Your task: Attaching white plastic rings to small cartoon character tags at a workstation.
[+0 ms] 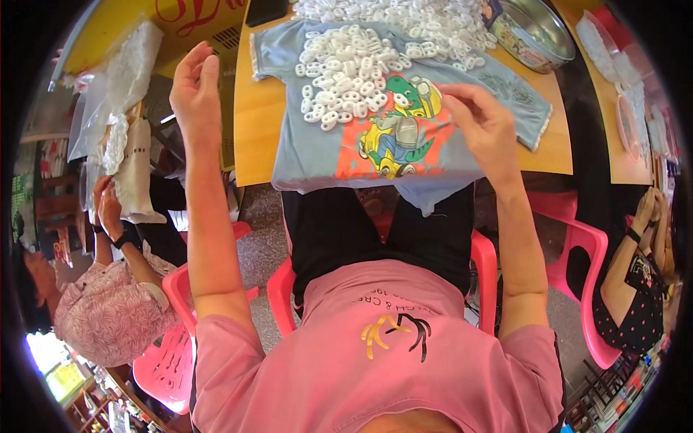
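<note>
The right hand [482,124] rested on the blue child's shirt [404,144], fingers pinched together at its printed cartoon — whether they held one of the small white rings [346,76] could not be told. The left hand [193,86] was raised off the table edge, fingers loosely apart, holding nothing. The rings lay heaped across the shirt's upper half; a round metal tin [538,32] stood beyond — on the yellow table [254,137].
</note>
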A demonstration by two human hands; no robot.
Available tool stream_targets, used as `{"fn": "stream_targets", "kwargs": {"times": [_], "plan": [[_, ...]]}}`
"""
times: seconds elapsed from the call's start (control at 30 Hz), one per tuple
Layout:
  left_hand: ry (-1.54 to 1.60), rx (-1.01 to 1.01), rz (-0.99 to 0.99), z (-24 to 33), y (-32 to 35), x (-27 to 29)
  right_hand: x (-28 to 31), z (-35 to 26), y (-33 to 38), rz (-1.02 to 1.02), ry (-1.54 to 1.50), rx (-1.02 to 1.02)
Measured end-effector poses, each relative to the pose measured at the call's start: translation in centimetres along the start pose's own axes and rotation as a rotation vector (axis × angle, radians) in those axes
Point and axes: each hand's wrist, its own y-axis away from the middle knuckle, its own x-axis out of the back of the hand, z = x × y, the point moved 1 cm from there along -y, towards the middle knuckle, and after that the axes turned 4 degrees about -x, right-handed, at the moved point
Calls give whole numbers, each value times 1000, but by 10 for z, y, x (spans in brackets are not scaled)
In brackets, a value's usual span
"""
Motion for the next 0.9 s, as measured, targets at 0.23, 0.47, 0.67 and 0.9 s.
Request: {"fn": "stream_targets", "kwargs": {"times": [0.23,0.47,0.67,0.9], "plan": [[416,25,-324,72,72,-85,-28,-9,-18,-59,722,404],[573,134,-298,80,118,-117,-38,-6,-15,-76,794,535],[535,219,-378,68,137,-125,-12,-2,-36,41,630,379],[448,205,-485,57,140,-133,-17,5,-60,-76,860,439]]}}
